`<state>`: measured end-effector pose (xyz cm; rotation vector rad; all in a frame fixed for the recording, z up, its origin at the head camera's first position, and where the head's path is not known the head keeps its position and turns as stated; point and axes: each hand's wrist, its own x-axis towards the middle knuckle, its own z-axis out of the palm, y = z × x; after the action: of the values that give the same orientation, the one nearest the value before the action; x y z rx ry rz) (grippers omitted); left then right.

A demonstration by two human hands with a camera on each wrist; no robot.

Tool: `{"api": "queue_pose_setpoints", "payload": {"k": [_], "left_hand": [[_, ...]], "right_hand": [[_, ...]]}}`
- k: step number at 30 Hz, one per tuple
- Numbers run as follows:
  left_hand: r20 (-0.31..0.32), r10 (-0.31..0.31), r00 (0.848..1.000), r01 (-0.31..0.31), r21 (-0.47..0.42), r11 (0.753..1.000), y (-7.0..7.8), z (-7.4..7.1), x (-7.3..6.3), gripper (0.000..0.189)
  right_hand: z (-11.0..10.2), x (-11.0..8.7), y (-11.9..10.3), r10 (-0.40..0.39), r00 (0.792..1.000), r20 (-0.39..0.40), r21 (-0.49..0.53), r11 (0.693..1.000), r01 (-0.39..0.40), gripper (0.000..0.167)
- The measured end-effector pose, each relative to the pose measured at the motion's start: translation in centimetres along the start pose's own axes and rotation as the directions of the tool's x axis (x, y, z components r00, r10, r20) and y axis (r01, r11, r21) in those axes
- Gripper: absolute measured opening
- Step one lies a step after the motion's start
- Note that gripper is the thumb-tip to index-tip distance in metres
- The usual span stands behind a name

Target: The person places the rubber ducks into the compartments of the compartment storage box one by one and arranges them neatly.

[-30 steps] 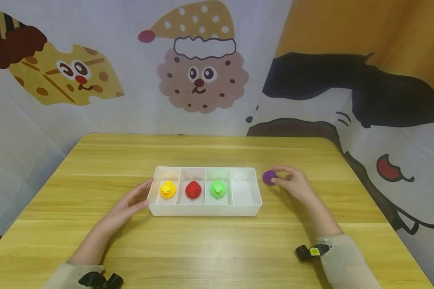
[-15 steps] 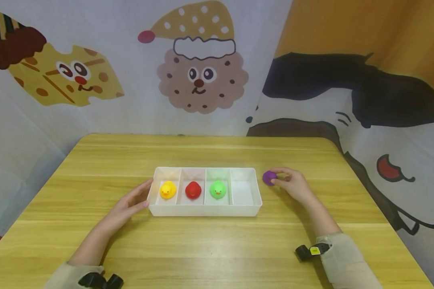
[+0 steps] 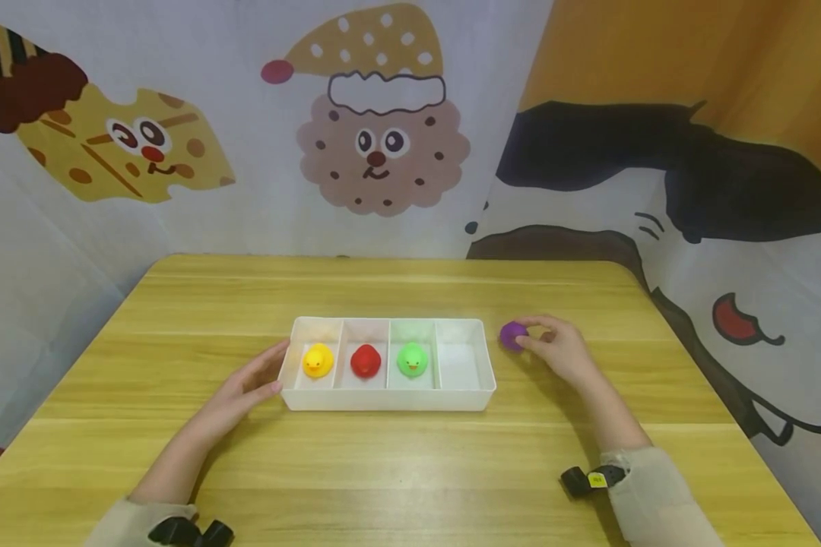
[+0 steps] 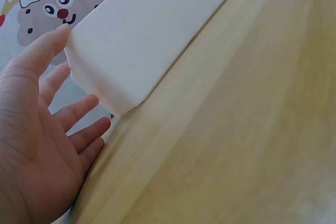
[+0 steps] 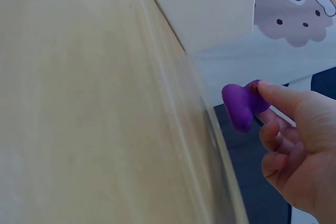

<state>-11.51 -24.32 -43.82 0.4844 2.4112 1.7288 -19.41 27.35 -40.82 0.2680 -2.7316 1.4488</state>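
A long white box (image 3: 387, 399) with several compartments stands on the table. From left to right its compartments hold a yellow rubber duck (image 3: 318, 361), a red rubber duck (image 3: 366, 362) and a green rubber duck (image 3: 413, 360); the rightmost one is bare. My left hand (image 3: 236, 391) touches the box's left end, thumb at the near corner and fingers loosely extended, as the left wrist view also shows. Just beyond the right end, my right hand (image 3: 557, 348) pinches a purple rubber duck (image 5: 242, 106) between thumb and fingers. In the right wrist view the duck appears tipped on its side.
The wooden table (image 3: 383, 471) spreads around the box, its far edge close to a curtain (image 3: 246, 220) printed with cartoon figures. Each wrist carries a small black camera, one at the left cuff (image 3: 191, 530) and one at the right cuff (image 3: 591, 480).
My right hand and the purple rubber duck have shifted very slightly to the right, away from the box. My left hand and the box have stayed in place.
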Motion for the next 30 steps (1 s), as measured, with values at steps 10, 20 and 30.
{"api": "queue_pose_setpoints", "payload": {"k": [10,20,30], "left_hand": [[-0.003,0.002,1.000,-0.002,0.000,1.000,0.0,0.0,0.0,0.059],[0.000,0.003,1.000,-0.003,-0.007,1.000,0.0,0.0,0.0,0.059],[0.005,-0.003,1.000,0.003,-0.018,1.000,0.2,0.0,-0.1,0.059]], "right_hand": [[-0.3,-0.9,-2.0,-0.052,0.998,-0.027,0.000,0.999,0.052,0.035],[0.0,-1.8,-4.8,-0.129,0.992,0.001,-0.032,0.991,0.129,0.033],[0.6,-2.1,-6.6,-0.188,0.981,0.051,-0.034,0.981,0.190,0.029]]}}
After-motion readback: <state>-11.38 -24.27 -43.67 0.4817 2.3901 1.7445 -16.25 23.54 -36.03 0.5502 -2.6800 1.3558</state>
